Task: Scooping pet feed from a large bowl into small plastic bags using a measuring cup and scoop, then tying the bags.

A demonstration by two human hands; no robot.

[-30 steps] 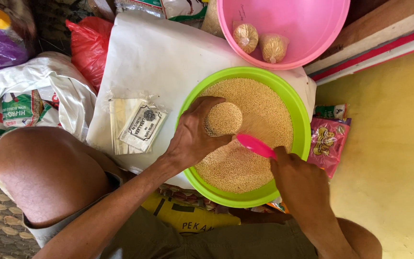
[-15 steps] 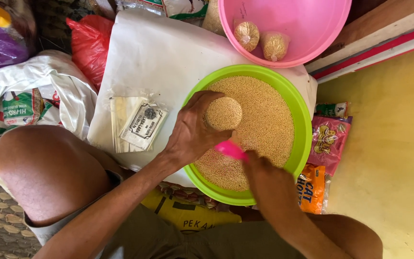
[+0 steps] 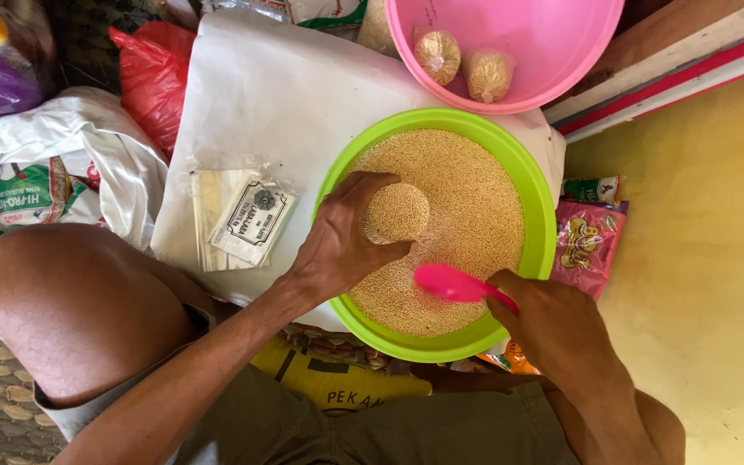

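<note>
Clear plastic packets [image 3: 238, 220] with a printed label lie on white paper [image 3: 286, 95] just left of the left hand [image 3: 337, 245]. That left hand is closed around a small bag of grain [image 3: 396, 212], holding it upright over the green bowl [image 3: 544, 224], which is filled nearly to the rim with tan grain [image 3: 467, 198]. Right of it, the right hand [image 3: 553, 331] grips a pink scoop [image 3: 449, 282], its blade lying on the grain near the bowl's near edge. Beyond both hands, a pink bowl [image 3: 561, 52] holds two filled, tied grain bags [image 3: 462, 65]. Compared with half a second ago, the right hand and scoop have shifted rightward; the left hand has kept its place.
</note>
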